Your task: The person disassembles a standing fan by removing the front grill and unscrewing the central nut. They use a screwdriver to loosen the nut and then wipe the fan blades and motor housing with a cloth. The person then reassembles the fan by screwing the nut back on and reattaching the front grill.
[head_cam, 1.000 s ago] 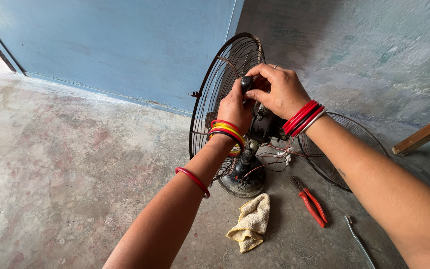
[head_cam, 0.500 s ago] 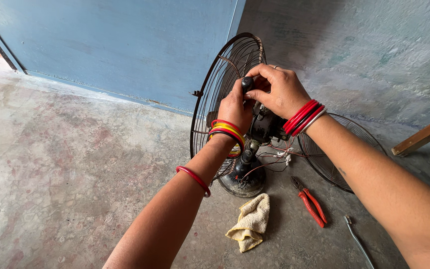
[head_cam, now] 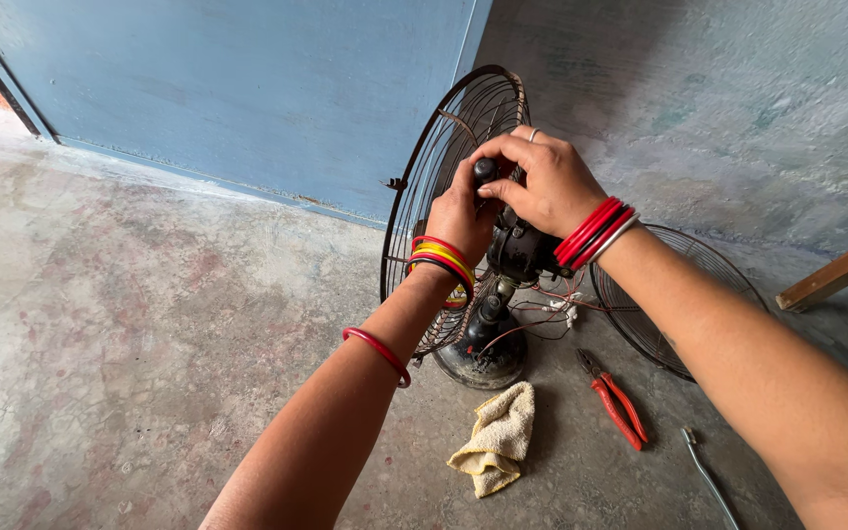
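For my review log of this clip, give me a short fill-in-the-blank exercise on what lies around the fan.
1. Both hands, left and right, grip the top of the fan's ____.
2. The pliers on the floor have ____ handles.
3. The crumpled cloth lies in front of the fan's round ____.
4. A second wire guard lies behind the ____ forearm.

Missing words: motor; red; base; right

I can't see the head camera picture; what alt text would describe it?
Two bare hands, left hand and right hand, grip the dark motor housing of a small table fan whose rear wire guard stands upright. On the concrete floor lie a yellow rag, red-handled pliers and a detached wire guard.
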